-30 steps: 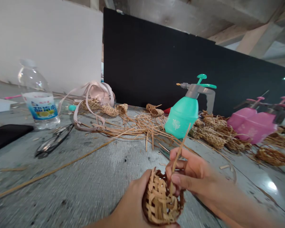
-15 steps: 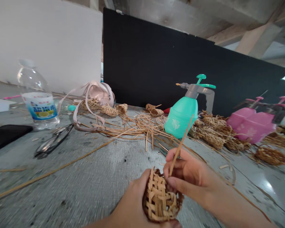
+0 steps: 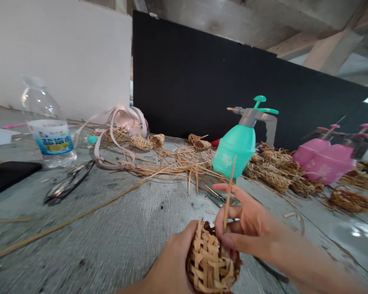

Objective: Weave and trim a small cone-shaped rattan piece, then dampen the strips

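Note:
A small woven basket (image 3: pixel 211 261) of flat tan strips is tilted in my left hand (image 3: pixel 176 257), whose thumb lies along its left side; the other fingers are mostly hidden beneath it. My right hand (image 3: pixel 248 228) pinches a narrow strip (image 3: pixel 228 200) between thumb and fingers at the basket's right upper edge. The strip stands nearly upright, its free end rising in front of the green spray bottle. My right index finger is stretched out to the left, past the strip. Where the strip's lower end enters the weave is hidden by my fingers.
Loose strips (image 3: pixel 178 163) lie heaped behind my hands, near a green spray bottle (image 3: pixel 234 149). Woven pieces (image 3: pixel 271 173) and pink spray bottles (image 3: pixel 328 159) sit to the right. Leftward are eyeglasses (image 3: pixel 69 183), a plastic bottle (image 3: pixel 53 130), a phone (image 3: pixel 12 173) and a pink bag (image 3: pixel 129 120).
The strip has swung left to a more upright angle. My right index finger has straightened away from it. The basket has shifted slightly down and to the right.

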### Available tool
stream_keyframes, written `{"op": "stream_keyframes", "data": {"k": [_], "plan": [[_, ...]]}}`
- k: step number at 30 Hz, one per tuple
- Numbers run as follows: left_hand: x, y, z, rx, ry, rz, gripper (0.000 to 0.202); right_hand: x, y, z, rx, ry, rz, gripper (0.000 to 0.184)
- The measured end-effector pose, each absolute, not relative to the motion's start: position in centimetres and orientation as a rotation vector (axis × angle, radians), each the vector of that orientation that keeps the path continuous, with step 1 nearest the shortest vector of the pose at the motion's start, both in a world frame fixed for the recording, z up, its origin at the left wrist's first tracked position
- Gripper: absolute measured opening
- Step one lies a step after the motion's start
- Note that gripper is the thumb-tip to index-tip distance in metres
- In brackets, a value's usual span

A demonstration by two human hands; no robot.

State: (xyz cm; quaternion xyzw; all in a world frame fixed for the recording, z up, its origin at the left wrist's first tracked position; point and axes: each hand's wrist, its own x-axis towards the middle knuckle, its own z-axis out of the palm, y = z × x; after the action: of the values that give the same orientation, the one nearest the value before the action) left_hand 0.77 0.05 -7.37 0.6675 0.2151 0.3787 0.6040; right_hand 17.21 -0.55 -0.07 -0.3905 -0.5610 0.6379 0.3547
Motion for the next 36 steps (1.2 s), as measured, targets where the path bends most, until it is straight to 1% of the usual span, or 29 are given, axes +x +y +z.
{"op": "stream_keyframes", "data": {"k": [4, 7, 10, 12, 14, 16, 18, 19, 20, 23, 26, 29, 32, 36], "plan": [[0.7, -0.3, -7.1, 1.502, 0.548, 0.909, 0.048, 17.6, -0.5, -0.1, -0.985, -1.458, 1.628, 0.074], [0.7, -0.5, -6.9, 1.491, 0.600, 0.954, 0.044, 17.6, -0.2, 0.0, -0.975, -1.457, 1.602, 0.068], [0.8, -0.5, -7.0, 1.511, 0.625, 0.952, 0.046, 17.4, -0.3, 0.2, -0.966, -1.475, 1.549, 0.061], [0.8, -0.5, -7.1, 1.533, 0.663, 0.937, 0.045, 17.3, -0.7, 0.6, -1.019, -1.494, 1.396, 0.051], [0.9, -0.6, -7.0, 1.586, 0.764, 0.901, 0.044, 17.4, -1.3, 1.1, -1.091, -1.558, 1.139, 0.034], [1.0, -0.8, -6.5, 1.671, 0.947, 0.821, 0.050, 17.4, -2.0, 1.6, -1.131, -1.669, 0.854, 0.017], [0.9, -1.0, -5.8, 1.742, 1.131, 0.714, 0.059, 17.4, -2.5, 2.0, -1.105, -1.799, 0.627, 0.004], [0.8, -1.1, -5.4, 1.774, 1.194, 0.673, 0.063, 17.4, -2.6, 2.2, -1.090, -1.848, 0.550, 0.003], [0.7, -1.2, -5.1, 1.802, 1.229, 0.651, 0.066, 17.4, -2.6, 2.4, -1.082, -1.884, 0.498, 0.006], [0.4, -1.1, -4.9, 1.890, 1.241, 0.662, 0.062, 17.4, -2.5, 2.5, -1.146, -1.939, 0.440, 0.011], [0.2, -1.0, -5.5, 1.939, 1.266, 0.689, 0.054, 17.7, -2.2, 2.3, -1.275, -1.919, 0.477, 0.010], [0.2, -0.9, -6.1, 1.984, 1.298, 0.723, 0.053, 18.1, -1.6, 1.7, -1.318, -1.856, 0.637, 0.012], [0.2, -1.0, -6.2, 2.081, 1.295, 0.652, 0.058, 18.1, -0.6, 1.1, -1.277, -1.767, 0.933, 0.013], [0.1, -1.3, -6.4, 2.166, 1.263, 0.631, 0.062, 17.9, 0.5, 0.5, -1.223, -1.660, 1.427, 0.023]]}}
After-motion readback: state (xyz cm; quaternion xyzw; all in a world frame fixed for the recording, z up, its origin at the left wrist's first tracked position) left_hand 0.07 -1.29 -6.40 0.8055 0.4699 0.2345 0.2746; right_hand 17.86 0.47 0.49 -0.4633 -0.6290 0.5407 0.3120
